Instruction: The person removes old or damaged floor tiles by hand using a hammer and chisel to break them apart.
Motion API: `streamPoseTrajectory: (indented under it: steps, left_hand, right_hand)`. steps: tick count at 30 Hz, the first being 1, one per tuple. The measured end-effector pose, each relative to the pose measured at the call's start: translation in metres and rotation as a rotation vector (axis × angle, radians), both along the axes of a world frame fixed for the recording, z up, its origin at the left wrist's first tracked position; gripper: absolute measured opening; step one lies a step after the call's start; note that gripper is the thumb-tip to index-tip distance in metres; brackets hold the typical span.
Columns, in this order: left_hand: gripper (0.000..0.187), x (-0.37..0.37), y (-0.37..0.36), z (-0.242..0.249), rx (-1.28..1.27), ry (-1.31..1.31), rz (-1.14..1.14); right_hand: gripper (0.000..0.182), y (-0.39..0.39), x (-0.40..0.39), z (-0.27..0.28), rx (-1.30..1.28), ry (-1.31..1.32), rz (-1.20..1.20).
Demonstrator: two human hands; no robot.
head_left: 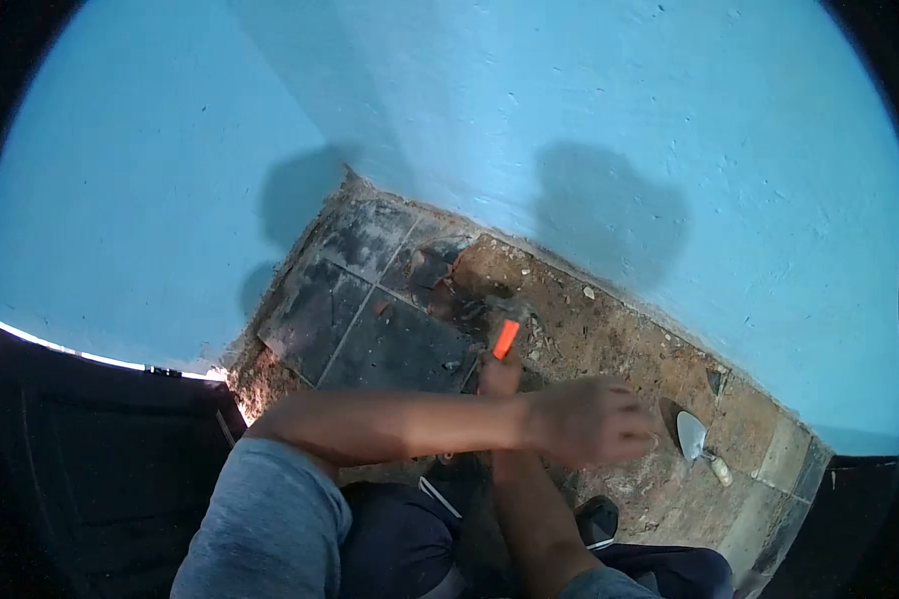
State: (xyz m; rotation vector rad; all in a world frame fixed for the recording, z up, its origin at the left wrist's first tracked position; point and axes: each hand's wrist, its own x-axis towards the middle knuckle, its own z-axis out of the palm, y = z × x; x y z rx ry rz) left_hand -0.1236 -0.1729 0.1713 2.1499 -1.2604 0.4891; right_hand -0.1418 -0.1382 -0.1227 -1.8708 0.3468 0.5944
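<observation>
I read this as chipping tile (pixel 400 344); right hand (pixel 499 375) wraps the tool (pixel 507 339); left hand (pixel 591 423) half-curled, contents unclear; next move needs steady aim.

Left hand (pixel 589 421) blurred right of centre; grip cannot be told. Right arm (pixel 534 509) partly covered by left forearm (pixel 410 424) at mid-frame. Orange handle (pixel 506 339) partly hidden by right hand (pixel 498 375); tool head (pixel 510 306) blurred. Grey sleeve (pixel 270 524) cut off by bottom edge, lower left.
</observation>
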Motion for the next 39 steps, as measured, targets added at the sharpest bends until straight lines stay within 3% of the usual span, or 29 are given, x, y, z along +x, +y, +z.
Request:
streamPoseTrajectory:
  steps: [2, 7, 10, 13, 16, 17, 18, 20, 22, 24, 25, 28, 30, 36, 39]
  left_hand:
    - [0.036, -0.011, 0.028, -0.023, 0.040, 0.128, 0.167]
    - [0.040, -0.055, 0.077, -0.101, -0.004, 0.527, 0.632]
    - [0.036, -0.048, 0.113, -0.163, 0.080, 0.658, 0.871]
    - [0.044, -0.008, 0.160, -0.182, 0.398, 0.491, 1.106]
    - [0.051, 0.016, 0.202, -0.225, 0.656, 0.387, 0.982]
    - [0.048, 0.021, 0.208, -0.234, 0.702, 0.403, 0.903]
    - [0.045, 0.027, 0.215, -0.239, 0.750, 0.417, 0.826]
    - [0.040, 0.038, 0.223, -0.237, 0.831, 0.489, 0.730]
    - [0.032, 0.044, 0.226, -0.225, 0.891, 0.616, 0.688]
    - [0.031, 0.038, 0.237, -0.235, 0.777, 0.522, 0.701]
    - [0.030, 0.035, 0.239, -0.233, 0.715, 0.476, 0.710]
    - [0.038, 0.019, 0.226, -0.187, 0.294, 0.676, 1.108]
    - [0.046, 0.003, 0.211, -0.133, 0.230, 0.619, 1.209]
    - [0.057, -0.060, 0.187, -0.054, -0.110, 0.943, 1.469]
    - [0.061, -0.106, 0.173, -0.048, -0.250, 1.023, 1.550]
  right_hand:
    - [0.023, -0.017, 0.000, -0.026, -0.047, -0.020, -0.116]
    - [0.022, -0.102, 0.031, -0.003, 0.393, 0.015, -0.543]
    - [0.006, -0.137, 0.041, 0.058, 0.228, 0.076, -0.531]
    - [0.008, -0.158, 0.049, 0.044, 0.092, -0.016, -0.460]
    - [0.007, -0.167, 0.055, 0.003, 0.074, 0.018, -0.505]
    - [0.010, -0.159, 0.055, -0.004, -0.058, -0.071, -0.550]
    - [0.011, -0.150, 0.054, 0.007, 0.007, -0.034, -0.558]
    - [0.014, -0.129, 0.052, 0.046, 0.140, 0.050, -0.567]
    - [0.024, -0.119, 0.049, 0.037, 0.189, 0.059, -0.541]
    - [0.029, -0.111, 0.044, 0.010, 0.168, 0.050, -0.482]
    - [0.032, -0.104, 0.046, 0.028, 0.229, 0.096, -0.507]
    - [0.035, -0.097, 0.051, 0.083, 0.333, 0.264, -0.576]
    - [0.029, -0.098, 0.055, 0.101, 0.315, 0.398, -0.629]
    - [0.023, -0.117, 0.067, 0.052, 0.035, 0.509, -0.630]
    - [0.024, -0.121, 0.068, 0.067, 0.098, 0.542, -0.447]
